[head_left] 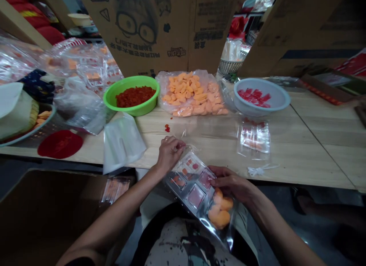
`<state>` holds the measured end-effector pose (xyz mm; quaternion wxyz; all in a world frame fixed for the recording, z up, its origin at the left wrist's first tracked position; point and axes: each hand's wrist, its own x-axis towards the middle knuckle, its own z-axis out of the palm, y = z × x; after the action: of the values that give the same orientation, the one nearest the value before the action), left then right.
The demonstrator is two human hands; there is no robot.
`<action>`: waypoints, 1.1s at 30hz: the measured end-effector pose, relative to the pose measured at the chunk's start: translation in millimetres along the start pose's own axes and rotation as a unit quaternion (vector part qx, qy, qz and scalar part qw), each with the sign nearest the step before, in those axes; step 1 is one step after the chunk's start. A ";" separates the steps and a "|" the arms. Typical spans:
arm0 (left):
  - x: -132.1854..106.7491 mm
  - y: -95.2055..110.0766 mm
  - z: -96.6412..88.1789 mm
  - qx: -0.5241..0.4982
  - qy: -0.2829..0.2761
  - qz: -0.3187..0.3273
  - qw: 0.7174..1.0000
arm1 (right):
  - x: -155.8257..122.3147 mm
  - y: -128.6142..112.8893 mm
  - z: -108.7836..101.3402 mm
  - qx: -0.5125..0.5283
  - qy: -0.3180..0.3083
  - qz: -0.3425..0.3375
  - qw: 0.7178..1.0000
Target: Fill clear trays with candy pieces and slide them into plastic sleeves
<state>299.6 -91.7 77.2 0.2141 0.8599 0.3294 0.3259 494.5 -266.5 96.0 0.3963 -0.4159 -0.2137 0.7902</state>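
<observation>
A see-through plastic bag (208, 220) hangs tilted over my lap at the table's front edge. Inside it lies a tray (184, 189) with square compartments, some holding red or pink pieces, and plump orange pieces (220, 210) sit at the lower end. My left hand (170, 153) pinches the bag's upper end, fingertips pressed together. Gripping the bag and tray by the right side is my right hand (230, 182), thumb on top; its other fingers are partly hidden underneath.
Behind stand a green bowl (131, 111) of red bits, an opened bag of orange pieces (188, 90) and a pale bowl (261, 109) of red strips. Flat plastic bags (122, 144) overhang the front edge; a packed bag (254, 138) lies right. A cardboard box (57, 205) stands below left.
</observation>
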 end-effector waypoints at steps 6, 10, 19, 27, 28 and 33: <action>7.0 -6.5 -6.9 0.102 0.027 0.132 0.986 | 2.9 -5.6 4.6 -0.047 -0.022 -0.020 0.998; 10.9 -10.9 -3.1 0.125 0.022 0.097 0.987 | 6.6 -6.3 11.8 -0.052 -0.064 -0.016 0.996; 6.8 -39.6 11.7 -0.163 -0.093 -0.042 0.981 | 29.3 -10.5 2.7 -0.048 -0.020 0.004 0.999; -7.6 -52.7 4.1 -0.118 -0.125 0.051 0.984 | 34.3 -6.4 -26.3 -0.054 0.094 0.002 0.994; -8.7 -51.8 4.9 -0.093 -0.130 0.054 0.986 | 32.8 -5.9 -27.7 -0.057 0.093 0.004 0.994; -16.4 -39.0 2.3 0.052 -0.231 0.079 0.968 | 20.7 -4.3 -28.1 -0.058 0.034 0.020 0.998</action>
<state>275.2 -76.8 46.0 0.2128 0.9450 0.2190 0.1168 512.5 -247.1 73.0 0.3631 -0.4690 -0.2372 0.7693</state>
